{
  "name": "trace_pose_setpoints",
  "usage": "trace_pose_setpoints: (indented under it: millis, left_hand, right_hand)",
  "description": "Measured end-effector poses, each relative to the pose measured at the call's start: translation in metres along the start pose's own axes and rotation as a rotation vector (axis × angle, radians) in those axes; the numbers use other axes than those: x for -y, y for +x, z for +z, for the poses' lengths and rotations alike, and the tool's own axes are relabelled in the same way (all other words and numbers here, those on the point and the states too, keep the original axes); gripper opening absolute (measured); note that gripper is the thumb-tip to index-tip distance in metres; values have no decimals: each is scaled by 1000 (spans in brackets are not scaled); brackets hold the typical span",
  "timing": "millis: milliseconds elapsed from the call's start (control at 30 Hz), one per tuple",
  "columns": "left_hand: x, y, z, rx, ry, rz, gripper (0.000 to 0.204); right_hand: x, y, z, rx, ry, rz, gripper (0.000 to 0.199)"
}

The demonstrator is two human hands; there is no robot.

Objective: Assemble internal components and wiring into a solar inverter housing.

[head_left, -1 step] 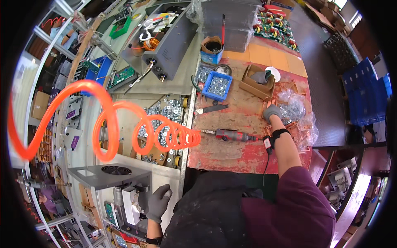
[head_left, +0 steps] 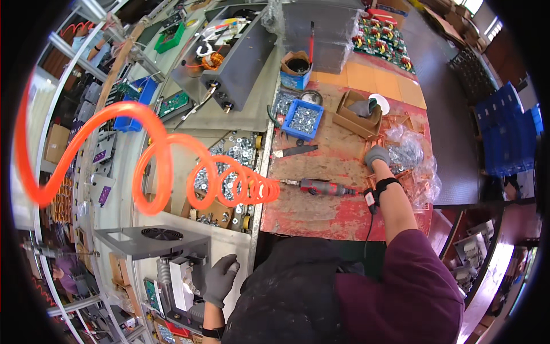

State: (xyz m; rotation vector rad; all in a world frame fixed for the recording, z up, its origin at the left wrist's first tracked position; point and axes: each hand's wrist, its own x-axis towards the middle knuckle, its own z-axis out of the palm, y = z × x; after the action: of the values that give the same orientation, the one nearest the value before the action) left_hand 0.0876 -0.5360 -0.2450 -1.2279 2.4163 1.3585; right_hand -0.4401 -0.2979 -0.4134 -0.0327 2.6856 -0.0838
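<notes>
While the gloved right hand point(head_left: 376, 155) is curled into the crinkly clear plastic bag point(head_left: 413, 163) of small metal parts at the red bench's point(head_left: 321, 215) right edge, grip contents unclear, the left hand point(head_left: 220, 279) is pressed loosely on a grey metal unit point(head_left: 177, 269); the bag is judged floppy, heavy, best gripped at the gathered film.

the gloved right hand point(head_left: 376, 155) rests on a clear bag of metal parts point(head_left: 408, 153) on the red bench point(head_left: 321, 215); the gloved left hand point(head_left: 220, 279) touches a grey metal unit point(head_left: 182, 281). an air screwdriver point(head_left: 322, 187) lies beside an orange coiled hose point(head_left: 229, 184).
</notes>
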Motion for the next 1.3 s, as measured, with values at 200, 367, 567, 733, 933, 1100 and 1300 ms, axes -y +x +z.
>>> trace_pose_setpoints:
  millis: [200,367,567,733,933,1100,1300]
  left_hand:
    - [17,-13,-11,-20,112,66,37]
    - [14,-12,-19,10,35,-20,40]
    - [-34,19,-3,181,-399,231,46]
    - [-22,12,-6,338,-915,43,39]
    - [42,-51,-16,-164,-1100,-152,24]
    - [70,-127,-3,-601,-1418,-347,22]
    - [111,-210,-10,-1058,-1584,-258,28]
  right_hand:
    - [-25,-1,30,-63,-380,-217,54]
    - [-31,-50,-11,-135,816,-92,42]
    - [49,-253,-31,-75,190,-1348,25]
    - [147,-356,-3,262,126,-1633,30]
    - [258,-359,54,930,-18,-1876,34]
    - [362,-331,153,-13,-901,-1961,33]
    - [372,-319,212,50,-811,-1901,25]
